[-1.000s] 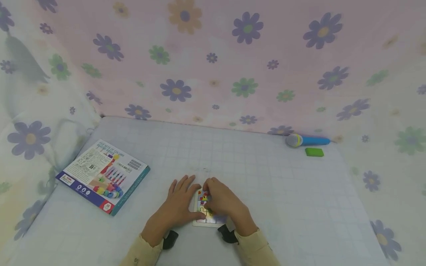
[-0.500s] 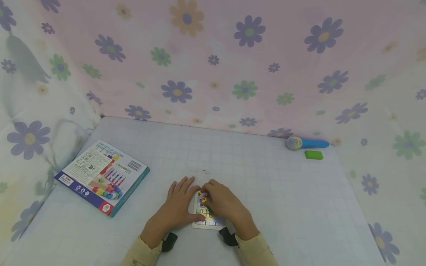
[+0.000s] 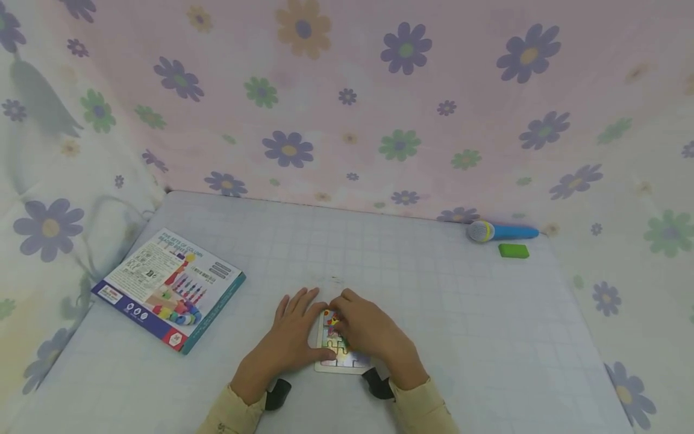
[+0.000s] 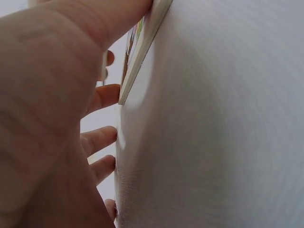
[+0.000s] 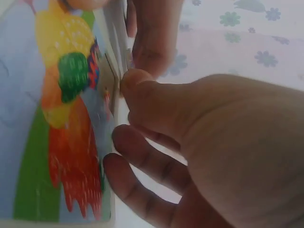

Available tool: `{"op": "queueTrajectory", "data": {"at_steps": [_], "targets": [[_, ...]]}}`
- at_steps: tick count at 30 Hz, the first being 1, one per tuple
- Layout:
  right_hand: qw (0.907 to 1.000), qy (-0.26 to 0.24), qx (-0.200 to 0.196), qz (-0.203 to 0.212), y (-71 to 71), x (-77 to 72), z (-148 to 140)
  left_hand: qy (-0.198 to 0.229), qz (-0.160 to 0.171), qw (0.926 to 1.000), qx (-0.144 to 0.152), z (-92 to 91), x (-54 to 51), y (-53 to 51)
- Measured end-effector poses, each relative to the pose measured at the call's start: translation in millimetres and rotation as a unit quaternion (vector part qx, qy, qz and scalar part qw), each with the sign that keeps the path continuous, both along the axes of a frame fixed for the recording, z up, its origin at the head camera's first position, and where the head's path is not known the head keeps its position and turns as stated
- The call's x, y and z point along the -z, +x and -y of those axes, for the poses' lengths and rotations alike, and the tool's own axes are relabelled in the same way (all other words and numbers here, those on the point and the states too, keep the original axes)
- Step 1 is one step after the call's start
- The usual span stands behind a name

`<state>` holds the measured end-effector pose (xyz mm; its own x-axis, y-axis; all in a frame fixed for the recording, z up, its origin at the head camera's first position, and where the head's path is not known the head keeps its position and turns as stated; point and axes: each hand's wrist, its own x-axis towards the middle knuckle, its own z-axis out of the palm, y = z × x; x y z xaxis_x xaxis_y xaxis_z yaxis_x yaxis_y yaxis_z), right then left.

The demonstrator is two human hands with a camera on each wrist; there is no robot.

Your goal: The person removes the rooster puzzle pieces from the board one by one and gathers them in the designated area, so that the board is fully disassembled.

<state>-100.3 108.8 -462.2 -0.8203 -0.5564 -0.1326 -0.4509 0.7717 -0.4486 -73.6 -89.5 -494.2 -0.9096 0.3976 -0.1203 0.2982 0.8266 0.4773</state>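
A small framed jigsaw puzzle [image 3: 343, 361] lies flat on the table between both hands. My left hand [image 3: 288, 338] is spread along its left side, thumb over the lower-left part and index fingertip by the upper-left corner. From the left wrist view, the thumb rests on the puzzle's pale frame [image 4: 145, 50]. My right hand [image 3: 371, 327] is over the upper right of the puzzle, thumb and index finger pinching what looks like a thin puzzle piece, mostly hidden. Close up, the puzzle picture [image 5: 75, 156] shows red, yellow and green shapes beside a brownish gap [image 5: 106, 76].
A flat boxed toy set [image 3: 169, 289] lies at the left of the table [image 3: 477, 349]. At the far right are a blue toy microphone [image 3: 504, 232] and a green block [image 3: 513, 251]. Flower-print cloth [image 3: 347, 120] hangs behind and along the sides.
My right hand shifts slightly at the puzzle's upper right and its wrist moves a little to the right. The left hand keeps its place.
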Motion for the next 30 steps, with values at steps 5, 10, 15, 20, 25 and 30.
{"op": "queueTrajectory", "data": {"at_steps": [5,10,15,20,25,30], "targets": [[0.9989,-0.023,0.041,-0.005,-7.2,-1.6,-12.8,0.0,0.002,1.0,-0.002,-1.0,-2.2,-0.4],[0.9932,-0.05,0.105,-0.002,-20.4,-1.2,-26.8,-0.007,0.005,0.9999,-0.006,-2.6,-2.8,-1.1],[0.9875,-0.066,0.143,-0.005,-41.9,4.4,-40.6,-0.005,0.012,0.9999,-0.009,-1.6,-3.4,-0.3],[0.9846,-0.076,0.156,-0.021,-72.0,12.1,-49.6,-0.005,0.017,0.9997,-0.016,0.9,-5.6,0.4],[0.9806,-0.088,0.174,-0.021,-91.8,16.5,-55.5,-0.006,0.023,0.9996,-0.018,-0.1,-5.7,1.0],[0.9781,-0.094,0.184,-0.025,-100.9,20.3,-59.9,-0.008,0.019,0.9997,-0.016,-0.9,-3.7,0.3]]}}
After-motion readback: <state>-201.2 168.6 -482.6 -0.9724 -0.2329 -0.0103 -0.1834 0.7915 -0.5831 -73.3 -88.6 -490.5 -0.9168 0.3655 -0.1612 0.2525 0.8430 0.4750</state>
